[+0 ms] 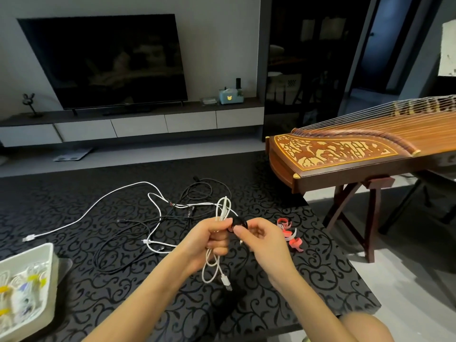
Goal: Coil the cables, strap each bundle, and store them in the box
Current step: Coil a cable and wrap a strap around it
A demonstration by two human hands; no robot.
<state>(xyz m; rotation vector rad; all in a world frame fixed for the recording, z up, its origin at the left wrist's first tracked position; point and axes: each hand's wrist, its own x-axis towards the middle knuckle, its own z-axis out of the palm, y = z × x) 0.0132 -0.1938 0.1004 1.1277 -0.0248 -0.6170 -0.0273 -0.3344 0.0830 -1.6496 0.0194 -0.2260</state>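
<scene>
Nearest me, the box (50, 265) sits at the table's (308, 280) left edge and seems to hold bundles already banded in yellow. To the right of the box, my left hand (214, 239) has its fingers curled tight round the coiled white cable (223, 208). My right hand (261, 240) pinches a black strap (238, 222) against the coil between thumb and fingertips.

I think the loops hanging below the fist, plug dangling, could spill if that grip eases while the strap goes round. The strap end could also slip from the pinch and unwind.

Further right of the box lie the spare red straps (288, 234). Beyond the box, the loose white cable (98, 203) and black cables (118, 245) cross each other, so pulling one may drag the rest.
</scene>
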